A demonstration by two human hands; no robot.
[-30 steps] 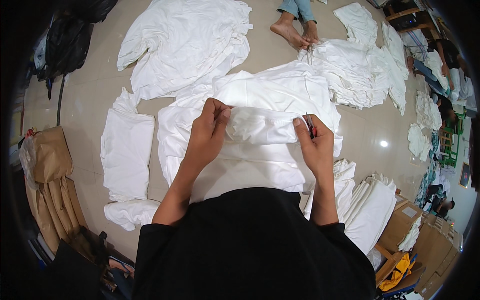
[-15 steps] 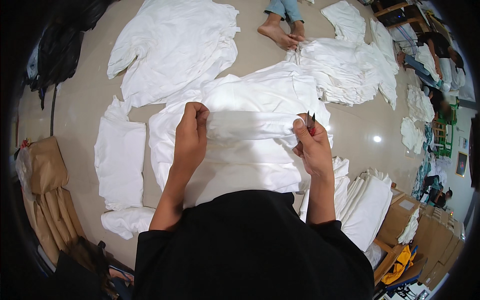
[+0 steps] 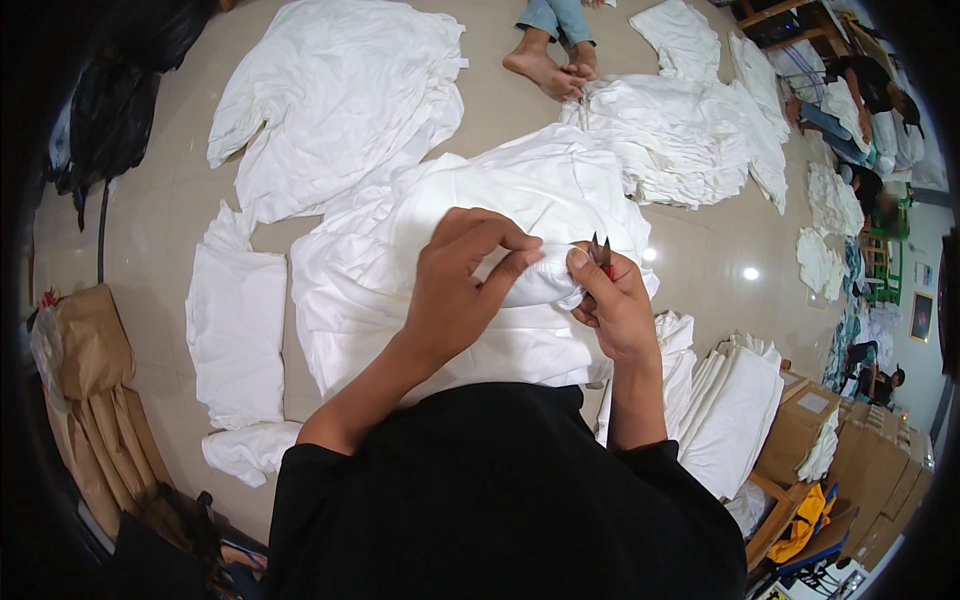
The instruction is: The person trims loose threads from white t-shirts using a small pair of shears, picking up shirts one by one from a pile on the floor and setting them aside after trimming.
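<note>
Over my lap and the floor spreads a heap of white cloth garments (image 3: 470,185). My left hand (image 3: 455,285) pinches the gathered edge of a white sleeve (image 3: 548,283) between thumb and fingertips. Close beside it, my right hand (image 3: 625,310) grips the same sleeve's end with the thumb on top. Small thread snips (image 3: 602,254) with red handles also sit in my right hand, their pointed blades sticking up past the fingers. The blade tips are apart and touch no cloth. My palm hides most of the snips' handles.
White garment piles lie at the far left (image 3: 340,90) and far right (image 3: 665,140). Folded white cloth (image 3: 235,330) rests to the left, with more stacked (image 3: 730,415) near right. A person's bare feet (image 3: 545,72) are ahead. Cardboard boxes (image 3: 800,425) stand at the right.
My left hand has moved right along the sleeve to its gathered end, close to my right hand. My right hand has shifted slightly left, still with the snips and sleeve.
</note>
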